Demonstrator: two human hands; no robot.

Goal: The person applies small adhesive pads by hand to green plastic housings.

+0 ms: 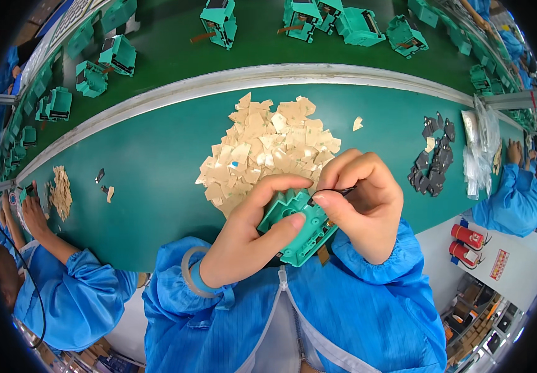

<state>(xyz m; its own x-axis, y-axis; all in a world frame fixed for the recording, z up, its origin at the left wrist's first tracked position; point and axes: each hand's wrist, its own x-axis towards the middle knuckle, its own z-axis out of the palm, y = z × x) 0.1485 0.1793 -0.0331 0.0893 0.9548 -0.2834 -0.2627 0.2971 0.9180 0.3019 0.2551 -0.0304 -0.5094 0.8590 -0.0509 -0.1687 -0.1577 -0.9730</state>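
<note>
Hands (234, 242) (371, 208) at angular, notched green housing (309, 234)

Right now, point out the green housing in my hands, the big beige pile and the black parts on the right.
Green housing (310, 232), head view: middle of its exposed face.
Big beige pile (271, 150), head view: middle of its surface.
Black parts (443, 155), head view: a piece on the group's right side.

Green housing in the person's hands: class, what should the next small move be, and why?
Probably the right hand should ease the small dark piece against the green housing while the left hand steadies it. The right hand pinches the piece close to the housing, which the left hand grips; whether piece and housing touch is hard to tell.
</note>
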